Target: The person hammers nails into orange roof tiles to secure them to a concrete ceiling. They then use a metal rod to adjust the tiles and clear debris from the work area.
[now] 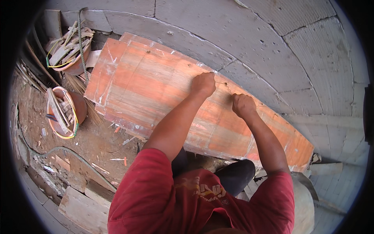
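Observation:
A long stack of orange-brown plywood sheets (156, 82), scuffed with white marks, lies against the block wall in front of me. My left hand (203, 84) is closed near the sheets' far edge, apparently on one end of a thin wire or string (221, 83). To its right and a little closer, my right hand (243, 104) is also closed, on what looks like the other end. The thin strand runs crookedly between the two fists over the top sheet; exactly what my fingers grip is small and partly hidden.
A grey block wall (296, 50) rises behind the sheets. At the left are two buckets (81, 109) (74, 68) of wood scraps, long sticks (31, 78) and a cord (78, 153) across the littered dirt floor. Loose boards (83, 210) lie at the lower left.

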The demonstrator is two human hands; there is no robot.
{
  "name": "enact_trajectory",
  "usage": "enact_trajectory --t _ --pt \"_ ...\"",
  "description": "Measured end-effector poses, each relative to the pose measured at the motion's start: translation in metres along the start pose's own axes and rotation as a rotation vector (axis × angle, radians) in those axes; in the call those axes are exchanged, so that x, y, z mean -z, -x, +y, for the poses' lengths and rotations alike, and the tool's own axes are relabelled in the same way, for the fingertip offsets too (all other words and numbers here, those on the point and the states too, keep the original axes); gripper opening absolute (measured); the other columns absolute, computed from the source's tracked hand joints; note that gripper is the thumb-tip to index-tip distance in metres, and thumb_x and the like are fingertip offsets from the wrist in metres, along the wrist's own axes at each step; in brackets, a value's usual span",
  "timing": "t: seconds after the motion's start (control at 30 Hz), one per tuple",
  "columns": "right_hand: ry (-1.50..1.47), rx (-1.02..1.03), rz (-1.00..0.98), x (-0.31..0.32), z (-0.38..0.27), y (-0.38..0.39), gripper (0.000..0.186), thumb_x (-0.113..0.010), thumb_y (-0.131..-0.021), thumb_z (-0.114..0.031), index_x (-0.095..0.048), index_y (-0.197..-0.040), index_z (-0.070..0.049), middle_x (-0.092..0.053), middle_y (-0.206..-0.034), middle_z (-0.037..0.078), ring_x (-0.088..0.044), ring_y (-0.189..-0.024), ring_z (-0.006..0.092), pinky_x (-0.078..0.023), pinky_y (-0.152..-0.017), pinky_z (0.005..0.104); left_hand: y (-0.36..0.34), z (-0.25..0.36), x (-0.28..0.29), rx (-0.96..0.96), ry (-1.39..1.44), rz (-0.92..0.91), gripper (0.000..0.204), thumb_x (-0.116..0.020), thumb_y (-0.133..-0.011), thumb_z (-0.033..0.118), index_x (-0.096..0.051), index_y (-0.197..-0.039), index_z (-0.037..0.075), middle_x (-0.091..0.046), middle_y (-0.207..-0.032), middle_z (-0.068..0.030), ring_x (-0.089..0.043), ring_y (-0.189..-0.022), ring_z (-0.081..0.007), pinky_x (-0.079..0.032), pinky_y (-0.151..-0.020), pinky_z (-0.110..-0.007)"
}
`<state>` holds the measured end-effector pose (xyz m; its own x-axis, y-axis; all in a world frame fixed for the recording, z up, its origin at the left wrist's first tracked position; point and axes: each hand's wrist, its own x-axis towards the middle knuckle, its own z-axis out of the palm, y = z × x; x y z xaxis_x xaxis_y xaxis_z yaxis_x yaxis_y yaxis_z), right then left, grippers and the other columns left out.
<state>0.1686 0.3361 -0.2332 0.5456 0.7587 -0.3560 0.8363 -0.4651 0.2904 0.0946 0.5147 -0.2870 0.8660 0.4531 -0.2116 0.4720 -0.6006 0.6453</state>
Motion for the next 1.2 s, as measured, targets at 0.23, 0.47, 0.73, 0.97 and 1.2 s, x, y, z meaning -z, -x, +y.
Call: enact_trajectory --t 0.23,0.47,0.73,0.97,1.2 --pt "-0.228 0.097 0.195 0.063 -0.041 -0.022 0.018 -0.047 -0.085 -0.007 -0.062 -0.093 -0.001 -0.067 -0.087 0.021 -0.067 -0.082 0.0343 -0.053 -0.071 0.0448 0.008 0.005 0.017 0.084 -0.001 -0.078 0.022 -0.051 -0.087 0.007 -0.062 -0.106 0.005 -0.067 -0.106 -0.0158 -0.064 -0.102 -0.0319 -0.051 -0.087 -0.042" --pt "-0.135 -0.31 0.023 0.03 0.045 -0.004 0.021 -0.047 -0.093 -0.017 -0.06 -0.1 -0.003 -0.067 -0.085 0.02 -0.067 -0.082 0.035 -0.054 -0.071 0.0459 0.001 0.004 0.004 0.036 0.035 -0.047 0.023 -0.056 -0.091 0.023 -0.06 -0.104 0.005 -0.066 -0.103 -0.0182 -0.062 -0.099 -0.0356 -0.05 -0.084 -0.045" --pt "-0.659 0.13 0.272 0.081 -0.037 0.025 0.014 -0.052 -0.093 -0.015 -0.052 -0.09 -0.002 -0.062 -0.079 0.022 -0.059 -0.073 0.044 -0.046 -0.064 0.0499 0.0 -0.006 0.01 0.119 0.141 0.021 0.029 -0.052 -0.092 0.027 -0.06 -0.106 0.003 -0.064 -0.106 -0.0203 -0.061 -0.1 -0.0373 -0.049 -0.085 -0.046" --pt "-1.137 -0.624 0.319 -0.021 0.061 0.167 0.024 -0.05 -0.097 -0.024 -0.058 -0.104 -0.002 -0.054 -0.074 0.009 -0.051 -0.064 0.0168 -0.04 -0.056 0.0297 0.013 -0.003 0.035 -0.201 0.195 -0.246 0.04 -0.06 -0.087 0.04 -0.061 -0.1 0.002 -0.064 -0.099 -0.0161 -0.06 -0.096 -0.0312 -0.046 -0.082 -0.042" --pt "-1.417 -0.927 0.563 -0.195 0.146 0.419 0.027 -0.05 -0.097 -0.031 -0.056 -0.109 -0.008 -0.043 -0.065 -0.003 -0.042 -0.048 0.0057 -0.033 -0.039 0.0224 0.023 -0.001 0.072 -0.134 0.278 -0.098 0.036 -0.061 -0.088 0.036 -0.063 -0.102 0.004 -0.065 -0.103 -0.0168 -0.061 -0.099 -0.0321 -0.047 -0.085 -0.041"
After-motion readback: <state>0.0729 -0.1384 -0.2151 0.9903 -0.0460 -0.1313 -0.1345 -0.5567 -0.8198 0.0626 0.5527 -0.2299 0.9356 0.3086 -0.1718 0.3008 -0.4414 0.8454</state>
